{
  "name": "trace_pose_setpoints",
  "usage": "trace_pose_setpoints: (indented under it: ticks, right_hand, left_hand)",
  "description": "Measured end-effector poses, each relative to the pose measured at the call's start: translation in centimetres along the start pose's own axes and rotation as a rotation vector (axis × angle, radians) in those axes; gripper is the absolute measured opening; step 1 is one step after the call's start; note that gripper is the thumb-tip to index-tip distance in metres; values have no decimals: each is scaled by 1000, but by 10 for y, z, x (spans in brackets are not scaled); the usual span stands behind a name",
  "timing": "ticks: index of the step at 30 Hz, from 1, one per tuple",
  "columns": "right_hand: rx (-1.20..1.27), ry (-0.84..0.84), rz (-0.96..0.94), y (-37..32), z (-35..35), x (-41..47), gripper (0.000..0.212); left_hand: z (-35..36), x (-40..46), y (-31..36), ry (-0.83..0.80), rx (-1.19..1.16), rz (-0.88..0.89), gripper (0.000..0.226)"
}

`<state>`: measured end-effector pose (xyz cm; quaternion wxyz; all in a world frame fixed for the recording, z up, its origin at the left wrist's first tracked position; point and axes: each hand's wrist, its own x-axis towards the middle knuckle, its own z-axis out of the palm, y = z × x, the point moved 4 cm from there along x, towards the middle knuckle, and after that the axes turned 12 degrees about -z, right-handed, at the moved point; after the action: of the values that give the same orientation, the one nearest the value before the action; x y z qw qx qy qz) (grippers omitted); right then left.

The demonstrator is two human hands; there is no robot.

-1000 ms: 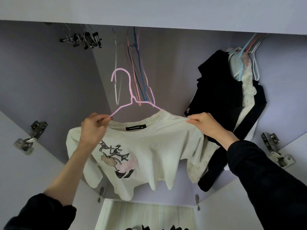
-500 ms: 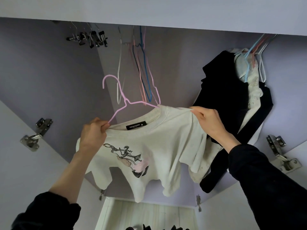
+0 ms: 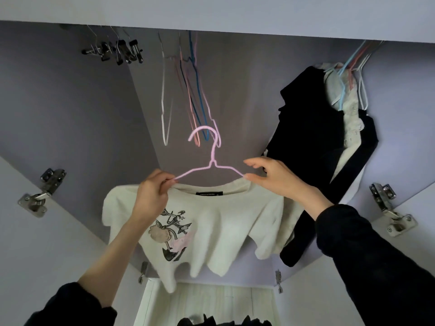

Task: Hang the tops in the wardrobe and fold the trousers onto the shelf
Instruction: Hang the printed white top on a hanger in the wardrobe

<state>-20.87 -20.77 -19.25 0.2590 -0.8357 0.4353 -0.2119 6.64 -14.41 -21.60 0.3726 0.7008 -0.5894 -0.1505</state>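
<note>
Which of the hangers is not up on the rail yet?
The pink hanger with the white T-shirt on it. The left hand and right hand hold it below the empty hangers, which hang higher up inside the wardrobe.

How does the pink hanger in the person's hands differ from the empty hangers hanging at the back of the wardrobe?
The pink hanger carries a white T-shirt; the empty hangers carry nothing. The pink hanger's hook is free in the air, held up by the left hand and right hand; the empty hangers dangle from above. The pink hanger faces the camera broadside; the empty hangers show nearly edge-on. Both are thin wire types.
</note>
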Motion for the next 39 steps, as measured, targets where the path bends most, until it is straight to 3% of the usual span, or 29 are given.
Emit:
trace_pose_setpoints:
  ticks: [4, 8, 14, 18, 22, 25, 28, 32, 36, 39]
  right_hand:
    - [226, -127, 2, -28, 25, 10, 21]
    - [528, -268, 119, -22, 32, -4, 19]
    - [822, -516, 301, -21, 42, -30, 21]
    - [1002, -458, 363, -14, 37, -42, 24]
    - [927, -414, 447, 3, 30, -64, 26]
    - [904, -306, 536, 21, 25, -80, 25]
    - [968, -166, 571, 34, 12, -88, 23]
    - [1058, -126, 488, 33, -14, -86, 27]
    - [1137, 31, 473, 26, -47, -71, 28]
    - [1173, 157, 425, 19, -76, -57, 31]
  left_hand:
    - [13, -3, 9, -98, 12, 33, 10]
    - [20, -5, 7, -236, 90, -2, 11]
    - [42, -21, 13, -310, 112, -9, 14]
    - [60, -29, 28, -311, 48, 35, 20]
    - [87, -43, 41, -537, -94, -122, 47]
    - [99, -49, 50, -580, -125, -151, 51]
    - [95, -44, 70, -489, -62, -74, 46]
    - [70, -30, 117, -267, 31, 116, 46]
    - [43, -17, 163, -42, 187, 523, 49]
    - [26, -4, 198, 140, 393, 781, 73]
